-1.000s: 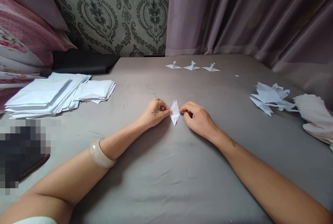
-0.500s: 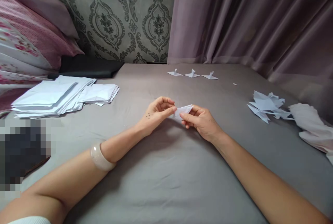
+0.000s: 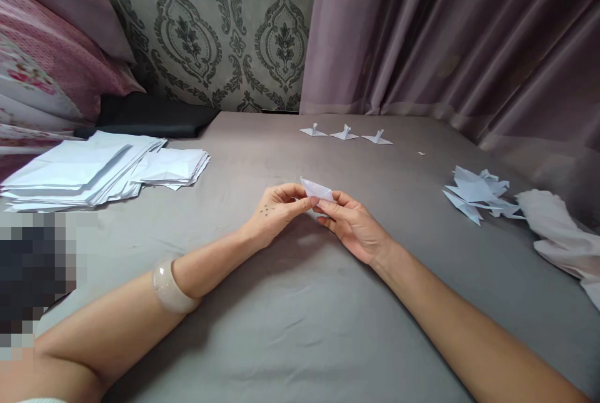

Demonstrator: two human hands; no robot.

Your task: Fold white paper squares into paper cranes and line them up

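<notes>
A small folded piece of white paper [image 3: 317, 190] is held up between both hands, just above the grey cloth surface. My left hand [image 3: 282, 208] pinches its left side between thumb and fingers. From the other side, my right hand [image 3: 352, 220] grips the lower right part, its thumb meeting the left thumb at the paper's bottom edge. The paper's lower part is hidden behind the thumbs. A pale bangle [image 3: 169, 287] circles the left forearm.
Three folded paper birds [image 3: 344, 133] stand in a row at the back. At left lie a stack of large paper sheets [image 3: 65, 169] and a smaller stack [image 3: 172, 164]. A pile of folded white paper [image 3: 478, 189] lies at right, beside a pale cloth [image 3: 553, 218].
The folded paper has been turned, so a point now sticks up at its upper left. My hands have come closer together, thumbs now meeting on it.
</notes>
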